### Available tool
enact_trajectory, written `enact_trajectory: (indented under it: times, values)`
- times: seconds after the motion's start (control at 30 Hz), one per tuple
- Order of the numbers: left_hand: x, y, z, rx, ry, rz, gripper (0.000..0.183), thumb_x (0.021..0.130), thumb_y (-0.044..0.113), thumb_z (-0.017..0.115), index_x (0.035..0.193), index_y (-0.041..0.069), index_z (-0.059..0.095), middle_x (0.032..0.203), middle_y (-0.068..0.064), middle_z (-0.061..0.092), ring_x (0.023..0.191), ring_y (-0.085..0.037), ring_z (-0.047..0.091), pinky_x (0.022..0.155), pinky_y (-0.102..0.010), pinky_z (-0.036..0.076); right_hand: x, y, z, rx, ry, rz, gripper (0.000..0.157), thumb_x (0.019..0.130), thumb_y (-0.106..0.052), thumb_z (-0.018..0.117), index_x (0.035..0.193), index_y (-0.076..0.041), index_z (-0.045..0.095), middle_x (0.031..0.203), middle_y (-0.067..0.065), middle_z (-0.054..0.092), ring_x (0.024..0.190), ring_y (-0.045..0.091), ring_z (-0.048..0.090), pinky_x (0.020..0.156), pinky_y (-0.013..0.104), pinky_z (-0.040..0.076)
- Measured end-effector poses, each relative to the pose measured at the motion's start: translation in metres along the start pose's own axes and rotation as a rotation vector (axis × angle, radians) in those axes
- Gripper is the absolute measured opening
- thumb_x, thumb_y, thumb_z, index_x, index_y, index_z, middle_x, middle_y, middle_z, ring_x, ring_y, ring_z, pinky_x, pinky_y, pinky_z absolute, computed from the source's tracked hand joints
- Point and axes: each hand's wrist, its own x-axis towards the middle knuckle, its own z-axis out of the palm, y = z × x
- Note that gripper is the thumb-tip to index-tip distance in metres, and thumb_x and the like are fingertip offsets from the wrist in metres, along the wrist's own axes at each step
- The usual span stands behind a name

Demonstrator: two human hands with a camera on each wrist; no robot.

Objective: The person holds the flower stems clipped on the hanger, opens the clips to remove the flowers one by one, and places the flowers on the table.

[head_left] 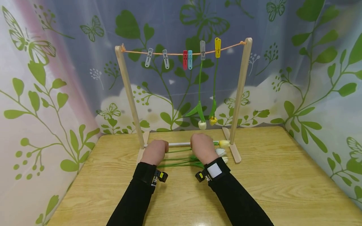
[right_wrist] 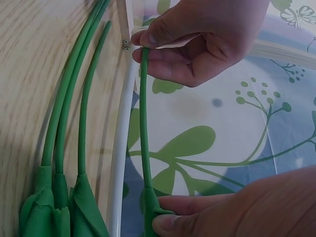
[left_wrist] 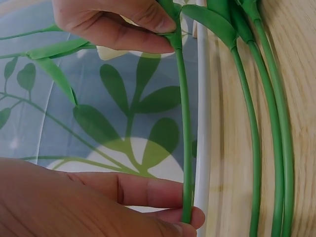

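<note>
My left hand (head_left: pixel 155 152) pinches the bottom end of a tulip's green stem (left_wrist: pixel 184 113) between thumb and fingers. Farther up the same stem, by the leaf, my right hand (head_left: pixel 203 147) pinches it with thumb and fingertips. A yellow tulip head (head_left: pixel 224 143) sticks out past the right hand. In both wrist views the held stem runs alongside a white rod (head_left: pixel 179 144), the low crossbar of the wooden stand. Several more tulips (head_left: pixel 181 164) lie on the table on the near side of the rod, pale heads to the right, partly hidden by the right hand.
An orange string (head_left: pixel 175 54) spans two wooden posts (head_left: pixel 241 88). Clothespins, grey, red (head_left: pixel 185 59), blue and yellow (head_left: pixel 217 47), sit on it. A white tulip (head_left: pixel 202 125) and a yellow tulip (head_left: pixel 213 120) hang upside down at the right. A patterned curtain (head_left: pixel 85 62) backs the wooden table (head_left: pixel 282 175).
</note>
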Motion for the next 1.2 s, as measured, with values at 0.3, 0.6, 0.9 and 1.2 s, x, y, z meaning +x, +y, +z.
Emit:
enact_trajectory:
  times: [0.3, 0.6, 0.9, 1.2]
  values:
    - [-0.002, 0.000, 0.000, 0.002, 0.003, 0.007, 0.021, 0.099, -0.001, 0.056, 0.087, 0.009, 0.071, 0.074, 0.000, 0.058, 0.062, -0.014, 0.042, 0.061, -0.027, 0.042, -0.002, 0.000, 0.004, 0.009, -0.038, -0.015, 0.055, 0.092, 0.004, 0.060, 0.049, -0.020, 0.034, 0.047, -0.006, 0.021, 0.051, 0.014, 0.019, 0.048, 0.027, 0.015]
    - [-0.001, -0.004, 0.004, -0.011, -0.031, -0.027, 0.021, 0.098, -0.002, 0.059, 0.089, 0.012, 0.072, 0.082, -0.001, 0.065, 0.065, -0.012, 0.048, 0.067, -0.029, 0.049, -0.002, 0.000, 0.009, 0.016, -0.071, -0.020, 0.058, 0.094, 0.003, 0.058, 0.053, -0.021, 0.025, 0.055, -0.006, 0.012, 0.054, 0.013, 0.013, 0.052, 0.028, 0.010]
    - [0.000, -0.005, 0.009, -0.011, -0.071, -0.030, 0.039, 0.101, 0.000, 0.052, 0.068, 0.015, 0.039, 0.068, 0.002, 0.021, 0.064, -0.015, 0.017, 0.062, -0.031, 0.017, -0.003, 0.001, 0.013, 0.034, -0.081, -0.020, 0.057, 0.095, 0.002, 0.058, 0.052, -0.021, 0.029, 0.053, -0.005, 0.014, 0.053, 0.013, 0.015, 0.050, 0.028, 0.010]
    - [-0.002, -0.006, 0.013, -0.009, -0.094, -0.047, 0.027, 0.101, 0.002, 0.054, 0.081, 0.011, 0.070, 0.068, 0.001, 0.052, 0.058, -0.014, 0.040, 0.059, -0.029, 0.042, -0.003, 0.000, 0.017, 0.021, -0.104, -0.015, 0.055, 0.094, 0.000, 0.058, 0.051, -0.020, 0.030, 0.050, -0.006, 0.017, 0.050, 0.013, 0.018, 0.046, 0.027, 0.016]
